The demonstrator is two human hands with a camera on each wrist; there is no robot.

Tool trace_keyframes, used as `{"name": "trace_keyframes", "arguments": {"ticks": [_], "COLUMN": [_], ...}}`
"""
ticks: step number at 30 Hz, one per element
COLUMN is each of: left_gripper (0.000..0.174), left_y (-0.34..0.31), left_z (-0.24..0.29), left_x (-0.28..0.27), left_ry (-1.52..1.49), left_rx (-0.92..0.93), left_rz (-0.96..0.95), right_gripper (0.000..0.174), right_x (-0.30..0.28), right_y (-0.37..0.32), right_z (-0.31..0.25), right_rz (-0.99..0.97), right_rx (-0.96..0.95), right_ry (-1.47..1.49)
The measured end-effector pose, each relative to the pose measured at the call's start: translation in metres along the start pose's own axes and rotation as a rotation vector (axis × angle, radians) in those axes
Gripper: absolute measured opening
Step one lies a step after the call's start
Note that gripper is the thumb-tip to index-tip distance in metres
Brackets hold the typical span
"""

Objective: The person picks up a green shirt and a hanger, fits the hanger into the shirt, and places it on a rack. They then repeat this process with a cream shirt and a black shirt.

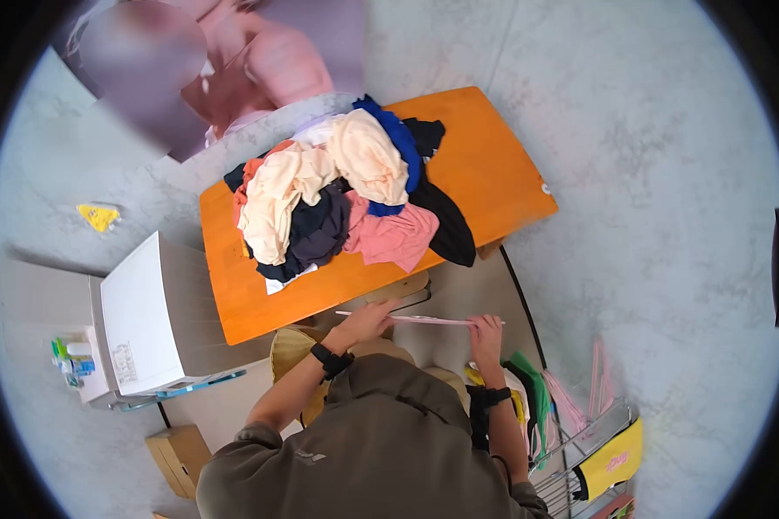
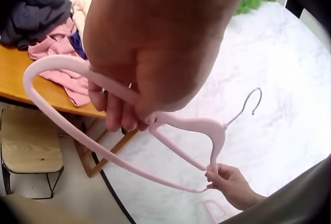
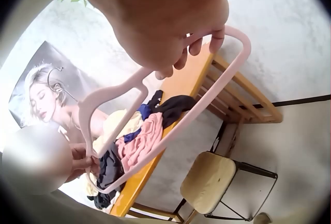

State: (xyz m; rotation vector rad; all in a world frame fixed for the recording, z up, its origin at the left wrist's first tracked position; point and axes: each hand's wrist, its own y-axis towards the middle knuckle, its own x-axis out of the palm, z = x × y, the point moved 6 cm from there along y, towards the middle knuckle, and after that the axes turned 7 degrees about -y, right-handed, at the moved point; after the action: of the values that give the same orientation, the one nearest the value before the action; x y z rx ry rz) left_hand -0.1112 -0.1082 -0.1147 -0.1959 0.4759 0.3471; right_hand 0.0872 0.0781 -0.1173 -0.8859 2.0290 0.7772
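A pink clothes hanger (image 1: 433,320) with a metal hook spans the gap between my two hands, in front of the orange table. My left hand (image 1: 368,322) grips one arm of it, fingers curled round the bar in the left wrist view. At the other arm, my right hand (image 1: 486,336) has its fingers wrapped over the bar, as the right wrist view shows. Nothing hangs on the hanger (image 2: 57,62). Beyond it, a heap of clothes lies on the table (image 1: 493,156), with a cream garment (image 1: 368,156), a pink garment (image 1: 394,229) and dark ones.
A wooden-seated stool (image 3: 207,177) stands below the table's edge. At the lower right, a wire rack (image 1: 567,484) has several coloured hangers beside it. A white cabinet (image 1: 138,311) stands left, with a cardboard box (image 1: 178,458) on the floor. A poster (image 1: 320,43) covers the wall behind.
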Motion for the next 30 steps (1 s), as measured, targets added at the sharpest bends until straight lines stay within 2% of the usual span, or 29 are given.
{"name": "trace_keyframes", "arguments": {"ticks": [1,3,4,6,7,9,10,12,13,15,16,17,19,20,23,24,25,27,28,30], "left_gripper": [0.02,0.028,0.028,0.032,0.032,0.033,0.033,0.028,0.028,0.028,0.028,0.028,0.028,0.028,0.027,0.027,0.027,0.028,0.028,0.028], "left_y": [-0.001,-0.003,-0.003,-0.009,-0.014,-0.025,-0.032,-0.047,-0.056,-0.076,-0.084,-0.093,-0.111,-0.117,-0.13,-0.134,-0.136,-0.142,-0.145,-0.151], "left_z": [-0.008,-0.01,-0.012,-0.035,-0.042,-0.047,-0.051,-0.06,-0.065,-0.078,-0.078,-0.081,-0.081,-0.081,-0.075,-0.076,-0.073,-0.067,-0.064,-0.062], "left_x": [-0.015,-0.037,-0.052,-0.065,-0.069,-0.087,-0.09,-0.102,-0.105,-0.12,-0.124,-0.128,-0.137,-0.14,-0.144,-0.145,-0.144,-0.144,-0.144,-0.14], "left_ry": [-0.015,0.121,0.11,0.199,0.184,-0.027,-0.034,-0.046,-0.043,-0.019,-0.017,-0.012,0.002,-0.019,-0.097,-0.158,-0.152,-0.129,-0.121,-0.122], "left_rx": [-0.009,0.154,0.149,-0.139,-0.145,-0.027,-0.031,-0.066,-0.068,-0.146,-0.149,-0.216,-0.285,-0.332,-0.418,-0.458,-0.465,-0.462,-0.469,-0.511], "left_rz": [0.022,-0.046,-0.019,-0.195,-0.183,0.061,0.07,0.185,0.2,0.405,0.429,0.481,0.551,0.6,0.692,0.726,0.736,0.795,0.803,0.812], "right_gripper": [0.01,0.012,0.012,0.013,0.013,0.029,0.029,0.049,0.049,0.063,0.064,0.064,0.063,0.061,0.063,0.058,0.058,0.045,0.045,0.032], "right_x": [0.009,0.026,0.033,0.047,0.055,0.066,0.073,0.077,0.082,0.088,0.091,0.094,0.113,0.133,0.153,0.17,0.182,0.215,0.224,0.239], "right_y": [0.017,0.053,0.071,0.1,0.113,0.132,0.137,0.152,0.157,0.171,0.178,0.188,0.206,0.221,0.274,0.295,0.314,0.347,0.358,0.371], "right_z": [-0.013,-0.043,-0.057,-0.084,-0.09,-0.102,-0.103,-0.096,-0.09,-0.066,-0.06,-0.059,-0.053,-0.041,-0.073,-0.077,-0.078,-0.079,-0.084,-0.084], "right_rz": [-0.018,-0.111,-0.126,-0.173,-0.188,-0.109,-0.118,0.025,0.024,-0.01,-0.058,-0.061,-0.249,-0.149,-0.093,-0.29,-0.297,-0.26,-0.263,-0.354], "right_rx": [-0.02,-0.094,-0.119,-0.169,-0.18,-0.284,-0.292,-0.195,-0.21,-0.088,-0.027,-0.053,-0.005,-0.191,-0.33,-0.05,-0.058,-0.285,-0.291,-0.106], "right_ry": [-0.006,0.023,0.015,0.079,0.072,0.111,0.109,0.092,0.097,0.168,0.214,0.221,0.267,0.256,0.21,0.454,0.463,0.207,0.218,0.33]}}
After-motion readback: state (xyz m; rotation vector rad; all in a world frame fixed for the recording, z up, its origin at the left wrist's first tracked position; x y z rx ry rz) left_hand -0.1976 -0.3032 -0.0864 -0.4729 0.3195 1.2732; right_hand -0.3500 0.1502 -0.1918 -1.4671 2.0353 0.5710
